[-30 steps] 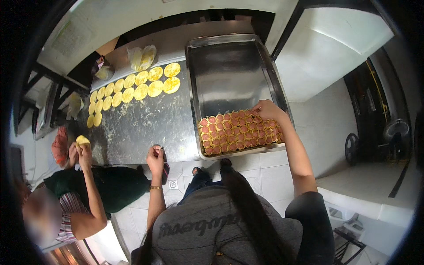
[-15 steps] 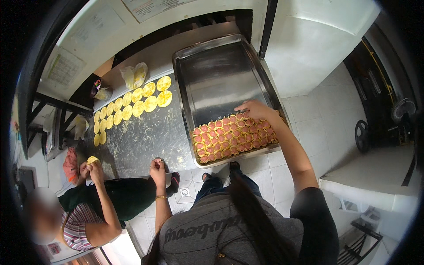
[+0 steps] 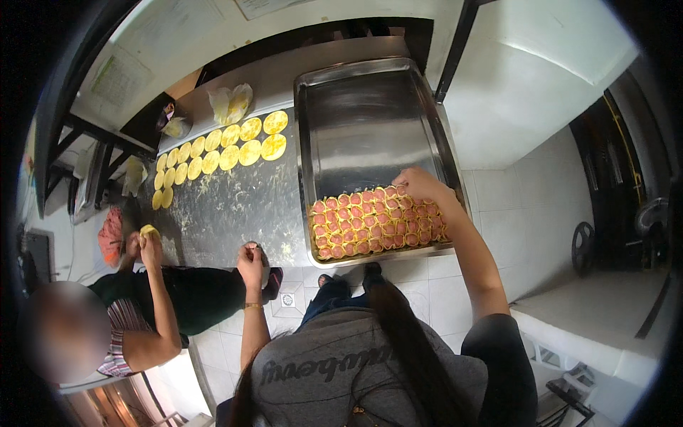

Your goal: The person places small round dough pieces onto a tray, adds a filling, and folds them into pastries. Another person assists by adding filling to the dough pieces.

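Observation:
A large steel tray lies on the dark worktop; its near end holds several rows of small dumplings with yellow wrappers and pink filling. My right hand reaches over the back row of dumplings, fingers curled down on one at the row's far edge. My left hand rests at the worktop's near edge, fingers closed around something small that I cannot make out.
Round yellow wrappers lie in rows on the floured worktop, with plastic bags behind them. A co-worker at the left holds a wrapper in their hands beside a bowl of pink filling. White tiled floor below.
My right hand moved left along the back row of dumplings. My left hand stayed at the worktop edge. The co-worker keeps holding a wrapper.

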A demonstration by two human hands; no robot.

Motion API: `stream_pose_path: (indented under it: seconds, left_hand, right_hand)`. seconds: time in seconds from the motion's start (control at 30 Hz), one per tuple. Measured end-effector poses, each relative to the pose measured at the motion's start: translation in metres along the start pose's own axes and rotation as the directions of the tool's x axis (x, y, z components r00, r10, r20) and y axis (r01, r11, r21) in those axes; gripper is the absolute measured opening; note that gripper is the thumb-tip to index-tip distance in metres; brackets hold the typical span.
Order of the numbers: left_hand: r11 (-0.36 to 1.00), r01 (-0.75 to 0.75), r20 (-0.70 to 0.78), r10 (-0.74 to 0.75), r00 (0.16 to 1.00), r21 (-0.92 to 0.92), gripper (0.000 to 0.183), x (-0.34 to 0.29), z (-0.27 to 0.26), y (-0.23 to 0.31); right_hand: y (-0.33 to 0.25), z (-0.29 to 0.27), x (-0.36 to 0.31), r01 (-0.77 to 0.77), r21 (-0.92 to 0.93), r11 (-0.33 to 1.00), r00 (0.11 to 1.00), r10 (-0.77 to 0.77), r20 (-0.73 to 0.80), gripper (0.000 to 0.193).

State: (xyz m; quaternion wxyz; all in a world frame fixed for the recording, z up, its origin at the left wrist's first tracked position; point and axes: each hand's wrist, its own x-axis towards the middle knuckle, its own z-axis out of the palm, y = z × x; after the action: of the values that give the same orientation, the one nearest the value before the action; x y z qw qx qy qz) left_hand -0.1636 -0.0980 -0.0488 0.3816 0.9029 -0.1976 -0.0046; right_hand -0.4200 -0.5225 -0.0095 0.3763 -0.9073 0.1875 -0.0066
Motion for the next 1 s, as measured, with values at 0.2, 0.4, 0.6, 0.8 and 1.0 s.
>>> stream_pose_path:
  seconds: [0.2,0.4,0.6,0.8,1.0]
  left_hand:
    - [0.998,0.057,-0.011,-0.058,0.998,-0.037,0.010,-0.001,0.003,0.008]
    - [1.000,0.009,-0.012,-0.009,1.000,0.009,0.017,-0.003,-0.002,0.003]
    - [0.999,0.039,-0.049,-0.040,0.998,-0.018,0.010,-0.005,-0.001,0.016]
    - [0.999,0.003,-0.069,-0.007,0.998,-0.051,0.009,-0.002,0.004,-0.003]
    - [0.999,-0.025,-0.109,0.020,0.994,-0.046,0.010,-0.004,0.004,0.000]
  right_hand:
    - [0.002,0.004,0.007,0.034,-0.141,0.989,0.996,-0.021,0.091,0.021]
    - [0.000,0.000,0.001,0.018,-0.158,0.987,1.000,-0.014,0.023,0.042]
    - [-0.023,-0.006,0.012,-0.033,0.039,0.999,0.978,0.024,0.207,0.054]
    - [-0.055,-0.016,0.019,-0.252,0.051,0.966,0.914,0.221,0.341,0.053]
    - [-0.024,-0.014,0.013,-0.071,0.016,0.997,0.994,0.069,0.086,0.049]
